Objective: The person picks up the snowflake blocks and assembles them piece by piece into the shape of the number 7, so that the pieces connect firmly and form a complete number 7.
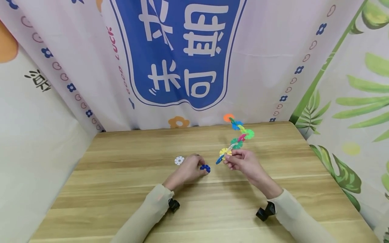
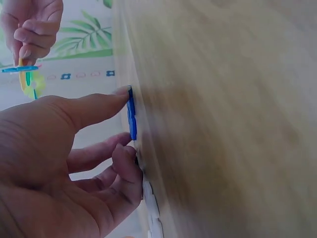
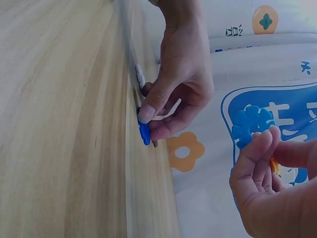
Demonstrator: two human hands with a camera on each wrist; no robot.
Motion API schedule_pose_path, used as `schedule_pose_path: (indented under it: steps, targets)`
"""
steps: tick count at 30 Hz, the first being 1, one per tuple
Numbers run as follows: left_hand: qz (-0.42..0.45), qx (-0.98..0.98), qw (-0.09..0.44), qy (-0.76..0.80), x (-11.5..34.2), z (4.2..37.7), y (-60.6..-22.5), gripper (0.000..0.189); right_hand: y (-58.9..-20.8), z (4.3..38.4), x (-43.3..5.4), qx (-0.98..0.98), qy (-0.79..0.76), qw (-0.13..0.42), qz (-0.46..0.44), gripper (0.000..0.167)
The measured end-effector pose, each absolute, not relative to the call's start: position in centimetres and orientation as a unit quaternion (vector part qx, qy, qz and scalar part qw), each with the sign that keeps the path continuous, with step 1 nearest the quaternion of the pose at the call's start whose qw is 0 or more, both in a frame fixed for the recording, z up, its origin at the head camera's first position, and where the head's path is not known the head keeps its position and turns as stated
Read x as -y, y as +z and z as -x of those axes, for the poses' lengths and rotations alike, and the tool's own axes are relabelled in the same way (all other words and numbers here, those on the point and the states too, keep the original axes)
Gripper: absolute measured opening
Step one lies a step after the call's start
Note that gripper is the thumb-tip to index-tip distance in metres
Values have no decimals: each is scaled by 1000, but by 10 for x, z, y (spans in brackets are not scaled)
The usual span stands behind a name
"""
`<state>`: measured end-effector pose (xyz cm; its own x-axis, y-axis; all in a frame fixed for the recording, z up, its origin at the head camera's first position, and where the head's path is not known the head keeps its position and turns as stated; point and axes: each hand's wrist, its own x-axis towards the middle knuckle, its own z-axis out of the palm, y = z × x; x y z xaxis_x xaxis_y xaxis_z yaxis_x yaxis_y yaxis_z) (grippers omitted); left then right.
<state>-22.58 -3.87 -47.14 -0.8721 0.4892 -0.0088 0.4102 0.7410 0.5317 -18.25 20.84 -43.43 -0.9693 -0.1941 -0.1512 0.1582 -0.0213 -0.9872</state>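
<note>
Low over the tabletop, my left hand (image 1: 189,167) pinches a dark blue notched disc (image 1: 205,168) by its edge, between thumb and fingertips. In the left wrist view this blue disc (image 2: 132,114) appears edge-on, close to the wood. A white notched disc (image 1: 179,160) lies on the table just left of that hand. My right hand (image 1: 244,163) holds up a zigzag chain of interlocked discs, gripping it by the yellow disc (image 1: 225,153). A lighter blue disc (image 3: 251,124) forms the chain's near end; an orange disc (image 1: 228,117) tops its far end.
Both hands are above a wood-grain table (image 1: 121,202). A printed curtain (image 1: 258,67) hangs along its back edge, and leaf-patterned cloth (image 1: 358,111) covers the right side. Each wrist carries a small black camera, such as the right one (image 1: 265,211).
</note>
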Motion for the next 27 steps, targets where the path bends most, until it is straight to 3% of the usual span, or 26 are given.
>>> schedule_pose_path:
  steps: [13,18,27]
  targets:
    - [-238,-922,102,287,40,220,-467,30,-437,182,-207,-691,-710,131,18,15]
    - [-235,-914,111,311,38,219,-462,20,-436,182,-207,-692,-709,132,16,14]
    - [-202,-847,182,457,42,208,-453,12,-436,180,-209,-697,-704,133,23,20]
